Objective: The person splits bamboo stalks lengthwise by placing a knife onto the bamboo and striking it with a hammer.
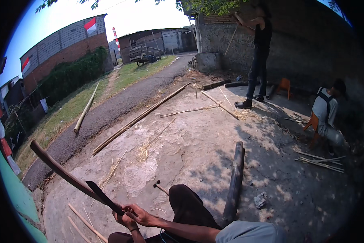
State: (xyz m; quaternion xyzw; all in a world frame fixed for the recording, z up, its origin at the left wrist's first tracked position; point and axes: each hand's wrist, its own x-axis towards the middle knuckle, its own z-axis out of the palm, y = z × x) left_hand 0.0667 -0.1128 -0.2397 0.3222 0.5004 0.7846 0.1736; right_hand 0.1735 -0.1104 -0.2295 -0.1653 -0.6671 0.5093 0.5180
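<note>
My left hand (125, 221), with a dark band at the wrist, is closed at the lower end of a dark-bladed machete (103, 197). The blade points up and to the left. Right beside it, my right hand (142, 214) has its fingers closed at the end of a long, curved bamboo strip (60, 168). This strip reaches far out to the left, and the blade lies along its near side. Both hands almost touch, so their exact grips are partly hidden. A hammer (161, 187) lies on the ground just beyond my knee.
A thick dark bamboo pole (234, 182) lies to my right, near a stone (260, 200). Long poles (141, 117) and split strips (87, 222) lie about. One person (261, 52) stands by the wall; another (327, 107) sits on an orange chair (312, 122) near more strips (320, 161).
</note>
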